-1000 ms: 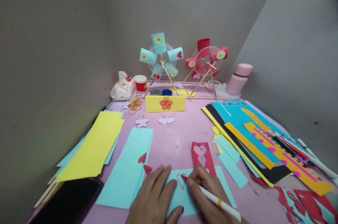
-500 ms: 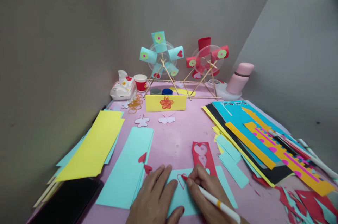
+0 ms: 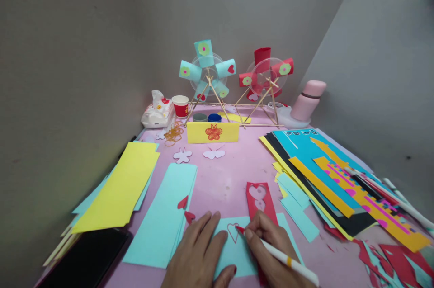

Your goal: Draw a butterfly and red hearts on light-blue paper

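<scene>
My left hand [image 3: 200, 254] lies flat, fingers spread, pressing on a light blue paper piece [image 3: 233, 252] at the bottom centre of the pink table [image 3: 227, 175]. My right hand [image 3: 271, 252] pinches a white pen [image 3: 288, 263] whose red tip rests on the blue paper beside a red heart outline [image 3: 233, 231]. A red paper strip [image 3: 259, 200] with heart-shaped cut-outs lies just above my right hand, partly under it. Two small red paper hearts [image 3: 186, 209] rest on a long light blue strip stack [image 3: 166, 215] to the left.
Yellow sheets [image 3: 118, 186] and a black object [image 3: 84, 258] lie at the left. A fanned pile of coloured sheets [image 3: 325, 175] fills the right, with red scraps [image 3: 389, 261] nearby. At the back stand two paper wheels [image 3: 206, 71], a folded yellow card [image 3: 212, 133], a cup [image 3: 180, 106] and a pink bottle [image 3: 307, 100].
The pen tip has shifted slightly right and down, and the heart outline on the blue paper now shows in full. My left hand has not moved.
</scene>
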Tool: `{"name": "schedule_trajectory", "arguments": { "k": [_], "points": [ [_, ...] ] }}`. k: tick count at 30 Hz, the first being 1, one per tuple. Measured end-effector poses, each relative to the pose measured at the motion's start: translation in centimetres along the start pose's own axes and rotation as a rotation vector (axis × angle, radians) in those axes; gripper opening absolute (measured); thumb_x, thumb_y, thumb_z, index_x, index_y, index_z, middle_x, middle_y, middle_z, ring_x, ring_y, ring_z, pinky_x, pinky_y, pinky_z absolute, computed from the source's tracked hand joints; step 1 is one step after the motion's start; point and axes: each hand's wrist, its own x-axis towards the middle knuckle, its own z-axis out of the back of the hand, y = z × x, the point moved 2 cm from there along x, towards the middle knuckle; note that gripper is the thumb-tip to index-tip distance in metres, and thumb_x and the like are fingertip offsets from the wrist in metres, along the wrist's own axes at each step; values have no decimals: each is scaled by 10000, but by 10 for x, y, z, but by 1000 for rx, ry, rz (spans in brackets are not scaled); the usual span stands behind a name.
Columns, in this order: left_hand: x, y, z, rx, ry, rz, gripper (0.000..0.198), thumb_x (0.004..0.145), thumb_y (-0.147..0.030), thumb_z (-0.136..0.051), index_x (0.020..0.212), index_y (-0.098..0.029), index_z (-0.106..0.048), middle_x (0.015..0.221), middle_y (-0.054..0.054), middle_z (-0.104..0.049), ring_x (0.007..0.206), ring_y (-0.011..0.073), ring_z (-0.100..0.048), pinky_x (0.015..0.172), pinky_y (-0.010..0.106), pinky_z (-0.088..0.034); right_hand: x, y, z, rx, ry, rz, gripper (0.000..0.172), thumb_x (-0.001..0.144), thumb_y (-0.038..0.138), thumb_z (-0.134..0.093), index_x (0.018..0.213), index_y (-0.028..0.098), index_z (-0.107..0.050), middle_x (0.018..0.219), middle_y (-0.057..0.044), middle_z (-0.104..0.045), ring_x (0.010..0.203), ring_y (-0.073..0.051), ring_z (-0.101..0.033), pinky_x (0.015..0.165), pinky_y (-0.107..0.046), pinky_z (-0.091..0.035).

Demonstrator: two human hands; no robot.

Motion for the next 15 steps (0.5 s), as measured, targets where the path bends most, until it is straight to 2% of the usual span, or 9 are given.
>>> {"name": "schedule_trajectory", "arguments": {
  "k": [9,15],
  "points": [
    [0,0,-1,-23,-6,10,355,737,-394,-635,1020,-184,-589,1147,131,-652,1020,278,-624,753,367,-579,-2,-8,5,160,-68,-39,328,774,486,-554,618,226,-430,460,98,-298,417,-92,-220,425,-232,-146],
    [-1,3,4,-56,-16,37,314,787,-397,-595,1013,-181,-570,1178,164,-627,1040,261,-620,763,356,-576,0,-3,18,329,-128,3,324,810,482,-567,656,230,-434,468,69,-409,447,-113,-317,427,-217,-227]
  ]
}}
